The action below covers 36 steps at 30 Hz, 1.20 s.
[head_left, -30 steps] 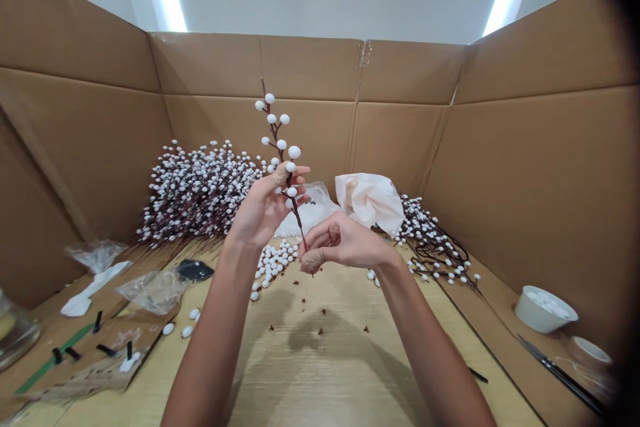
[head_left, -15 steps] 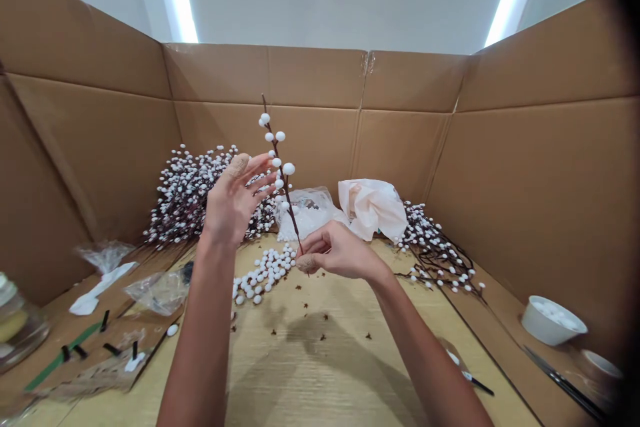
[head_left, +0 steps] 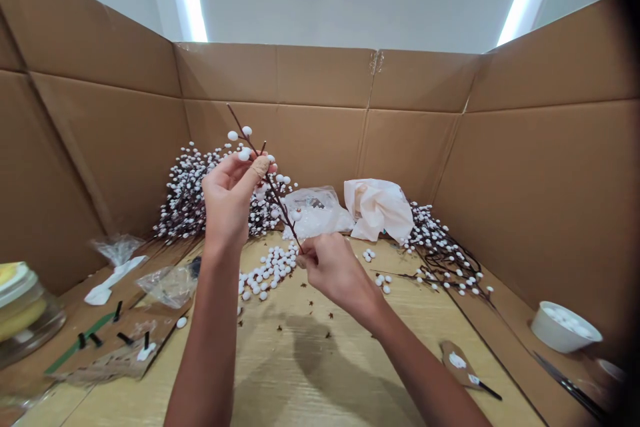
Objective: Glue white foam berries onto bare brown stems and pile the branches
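A thin brown artificial berry stem with round white berries slants up and to the left above the table. My right hand pinches its lower end. Higher up, my left hand has thumb and fingers closed round the upper part, among the berries; its fingertips are partly hidden. Below the hands lies a loose cluster of white foam balls. Several small brown star-shaped bits are scattered on the table near them.
Finished-looking berry stems are piled back left and back right. Between them sit a clear plastic bag and a white bag. At right are a white tub and scissors; at left, a jar. Cardboard walls surround the table.
My left hand has gone from open beside the stem to closed on its upper part. The stem now leans further left, and my right hand has turned knuckles-up at its base.
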{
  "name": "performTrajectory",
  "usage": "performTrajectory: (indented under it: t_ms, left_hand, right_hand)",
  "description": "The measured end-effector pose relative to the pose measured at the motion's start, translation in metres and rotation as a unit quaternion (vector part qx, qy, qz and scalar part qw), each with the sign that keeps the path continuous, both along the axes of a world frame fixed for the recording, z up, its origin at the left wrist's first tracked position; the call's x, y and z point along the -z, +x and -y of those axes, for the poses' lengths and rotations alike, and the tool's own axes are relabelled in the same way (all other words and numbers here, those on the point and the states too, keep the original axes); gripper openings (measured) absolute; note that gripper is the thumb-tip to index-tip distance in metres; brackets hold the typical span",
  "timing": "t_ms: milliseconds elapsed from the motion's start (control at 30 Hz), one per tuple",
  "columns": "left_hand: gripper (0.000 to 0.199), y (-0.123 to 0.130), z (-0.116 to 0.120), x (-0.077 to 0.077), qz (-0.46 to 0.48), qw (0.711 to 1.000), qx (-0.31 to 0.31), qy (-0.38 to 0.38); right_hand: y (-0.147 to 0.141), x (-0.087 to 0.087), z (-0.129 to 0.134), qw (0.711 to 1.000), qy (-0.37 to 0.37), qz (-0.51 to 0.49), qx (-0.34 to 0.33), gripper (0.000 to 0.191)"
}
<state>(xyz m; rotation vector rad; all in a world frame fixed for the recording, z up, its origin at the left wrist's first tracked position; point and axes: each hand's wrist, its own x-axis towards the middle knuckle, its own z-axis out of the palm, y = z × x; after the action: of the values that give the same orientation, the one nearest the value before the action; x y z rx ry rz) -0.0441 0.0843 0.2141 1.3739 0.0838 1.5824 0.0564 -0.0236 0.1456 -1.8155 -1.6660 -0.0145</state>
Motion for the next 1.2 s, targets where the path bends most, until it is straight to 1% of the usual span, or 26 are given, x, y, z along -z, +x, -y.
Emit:
performTrajectory:
  t_ms: [233, 400, 467, 500, 533, 567, 600, 633, 667, 700, 767, 833, 900, 967, 1000, 1067, 1133, 1200]
  left_hand:
    - [0.012, -0.001, 0.002, -0.001, 0.019, 0.999, 0.041, -0.027]
    - [0.014, 0.002, 0.0, 0.001, 0.017, 0.997, 0.05, -0.048]
    - [0.015, 0.002, -0.003, 0.002, 0.015, 0.998, 0.038, -0.045]
    - [0.015, 0.002, -0.004, 0.002, 0.017, 0.999, 0.031, -0.04]
    - [0.014, 0.002, -0.005, 0.002, 0.02, 0.999, 0.023, -0.033]
    - [0.013, 0.002, -0.006, 0.002, 0.023, 0.999, 0.018, -0.026]
    - [0.013, 0.001, -0.007, 0.003, 0.026, 0.999, 0.015, -0.019]
    - [0.012, 0.0, -0.007, 0.003, 0.027, 0.999, 0.014, -0.014]
    - [0.013, 0.0, -0.008, 0.003, 0.023, 1.0, 0.015, -0.011]
    - [0.013, -0.001, -0.008, 0.003, 0.016, 1.0, 0.018, -0.01]
    - [0.013, -0.003, -0.007, 0.003, -0.006, 1.0, 0.025, -0.008]
    - [0.013, -0.004, -0.005, 0.002, -0.028, 0.999, 0.036, -0.006]
    - [0.013, -0.004, -0.002, 0.002, -0.046, 0.998, 0.05, -0.006]
    - [0.013, -0.004, 0.001, 0.002, -0.054, 0.997, 0.061, -0.007]
    - [0.012, -0.004, 0.003, 0.002, -0.053, 0.996, 0.066, -0.008]
    - [0.011, -0.003, 0.006, 0.002, -0.049, 0.996, 0.079, -0.008]
    - [0.01, -0.001, 0.008, 0.003, -0.049, 0.994, 0.097, -0.006]
    - [0.01, 0.002, 0.009, 0.004, -0.056, 0.991, 0.117, -0.006]
  right_hand:
    - [-0.002, 0.004, -0.002, 1.0, -0.001, 0.011, 0.014, 0.021]
    - [-0.001, 0.005, -0.003, 1.0, 0.002, 0.006, 0.002, 0.021]
    - [0.006, 0.003, -0.003, 0.998, -0.01, -0.032, -0.044, 0.018]
    - [0.012, 0.002, -0.004, 0.994, -0.028, -0.07, -0.084, 0.014]
    - [0.019, 0.001, -0.006, 0.983, -0.053, -0.116, -0.131, 0.011]
    - [0.026, 0.001, -0.009, 0.966, -0.083, -0.167, -0.177, 0.013]
    - [0.032, 0.003, -0.014, 0.946, -0.111, -0.216, -0.215, 0.019]
    - [0.038, 0.008, -0.021, 0.929, -0.129, -0.254, -0.236, 0.024]
    - [0.042, 0.015, -0.029, 0.918, -0.138, -0.281, -0.244, 0.026]
    - [0.044, 0.025, -0.039, 0.917, -0.136, -0.288, -0.239, 0.027]
    - [0.041, 0.052, -0.06, 0.933, -0.139, -0.235, -0.233, 0.023]
    - [0.03, 0.082, -0.079, 0.948, -0.152, -0.142, -0.24, 0.021]
    - [0.018, 0.108, -0.095, 0.948, -0.152, -0.122, -0.252, 0.025]
    - [0.007, 0.127, -0.105, 0.949, -0.141, -0.114, -0.258, 0.026]
    - [0.004, 0.134, -0.109, 0.95, -0.133, -0.112, -0.259, 0.025]
    - [-0.001, 0.141, -0.113, 0.952, -0.118, -0.111, -0.26, 0.02]
    - [-0.001, 0.142, -0.114, 0.953, -0.105, -0.115, -0.261, 0.014]
    - [0.001, 0.136, -0.112, 0.953, -0.091, -0.131, -0.259, 0.009]
